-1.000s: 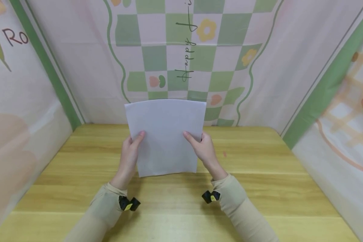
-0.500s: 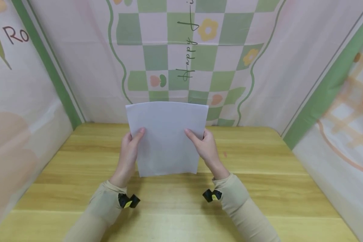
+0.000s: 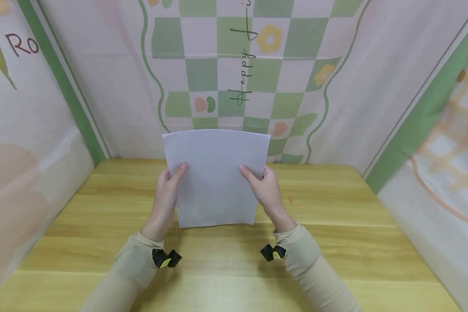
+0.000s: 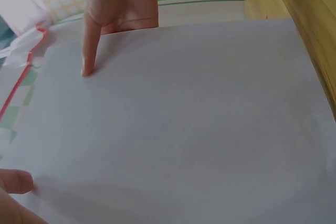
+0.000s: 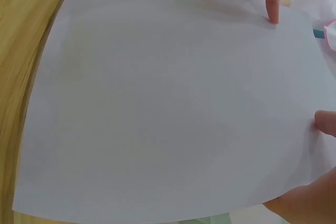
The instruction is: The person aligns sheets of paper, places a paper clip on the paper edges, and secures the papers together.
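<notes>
Up above the worktop [image 3: 226,260], between our two hands, we hold a plain white sheet of paper [image 3: 216,177]. It stands almost upright, its bottom edge close to the wood, and we cannot tell if that edge touches. Its top edge bows a little, like a soft curve.

Our left hand [image 3: 165,201] pinches the left edge of the sheet, thumb on the front and the other fingers hidden behind. Our right hand [image 3: 266,190] pinches the right edge the same way. In the left wrist view we see the thumb of the other hand [image 4: 89,51] pressing on the paper [image 4: 178,124], and the right wrist view shows much the same on the sheet [image 5: 168,103].

We think the paper is very light and thin. It bends easily and would flop if held by one corner. It could crease or tear if we squeeze hard or pull the two sides apart. Holding it by both side edges, about halfway up, looks like a good way to keep it flat.

Around us, the worktop is yellow wood. Behind it hangs a cloth [image 3: 257,65] with green and pink squares and small flowers. More cloth walls stand at both sides.
</notes>
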